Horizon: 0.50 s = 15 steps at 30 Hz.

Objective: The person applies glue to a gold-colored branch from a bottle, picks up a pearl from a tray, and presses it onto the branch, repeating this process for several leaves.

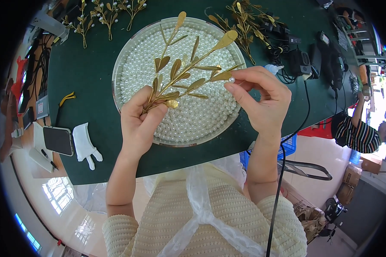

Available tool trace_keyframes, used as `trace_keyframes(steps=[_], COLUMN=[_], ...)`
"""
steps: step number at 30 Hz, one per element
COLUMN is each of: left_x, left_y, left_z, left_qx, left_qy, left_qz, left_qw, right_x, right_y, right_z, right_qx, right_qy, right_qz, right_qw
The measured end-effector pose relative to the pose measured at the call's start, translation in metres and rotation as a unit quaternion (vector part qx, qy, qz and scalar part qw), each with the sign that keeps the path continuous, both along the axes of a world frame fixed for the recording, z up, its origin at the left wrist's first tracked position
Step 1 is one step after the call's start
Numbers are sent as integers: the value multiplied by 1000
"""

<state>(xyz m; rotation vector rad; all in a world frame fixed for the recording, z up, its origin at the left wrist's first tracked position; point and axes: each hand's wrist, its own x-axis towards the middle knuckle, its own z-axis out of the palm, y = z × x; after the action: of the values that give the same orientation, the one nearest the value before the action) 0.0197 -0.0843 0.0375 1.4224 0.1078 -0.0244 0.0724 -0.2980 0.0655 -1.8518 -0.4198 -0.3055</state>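
Observation:
My left hand (142, 116) is closed around the lower stems of a gold leaf branch (182, 73), which slants up and to the right. Between the thumb and forefinger of my right hand (261, 95) is a small white pearl bead (232, 79), close beside a leaf at the branch's right side. Whether bead and branch touch, I cannot tell. Beneath both hands lies a round tray (117, 88) filled with white pearl beads (137, 55).
Gold branches with pearls (109, 19) lie at the far left of the green table (85, 64), and more gold branches (246, 25) at the far right. A phone (58, 140) and white glove (85, 143) sit at left. Black adapters (299, 62) with cables stand right; another person (360, 135) is beyond.

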Motion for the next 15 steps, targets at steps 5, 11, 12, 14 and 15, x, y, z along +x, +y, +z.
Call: trace_keyframes(steps=[5,11,12,14,15], left_x=[0,-1,-1,-1,-1], left_y=[0,0,1,1,1], left_z=[0,1,0,0,0], left_qx=[8,21,20,20,5], left_qy=[3,-6,-8,-10,-10], left_qz=[1,0,-1,-6,-6], left_qw=[1000,1000,1000,1000,1000], right_x=[0,-3,-3,-3,-3], right_y=[1,4,4,4,4], right_z=[2,6,7,7,8], right_qx=[-27,-60,-59,-63,-61], right_qy=[-31,-59,-60,-59,-59], right_qz=[-1,-14,-16,-15,-19], right_qw=[999,996,996,996,996])
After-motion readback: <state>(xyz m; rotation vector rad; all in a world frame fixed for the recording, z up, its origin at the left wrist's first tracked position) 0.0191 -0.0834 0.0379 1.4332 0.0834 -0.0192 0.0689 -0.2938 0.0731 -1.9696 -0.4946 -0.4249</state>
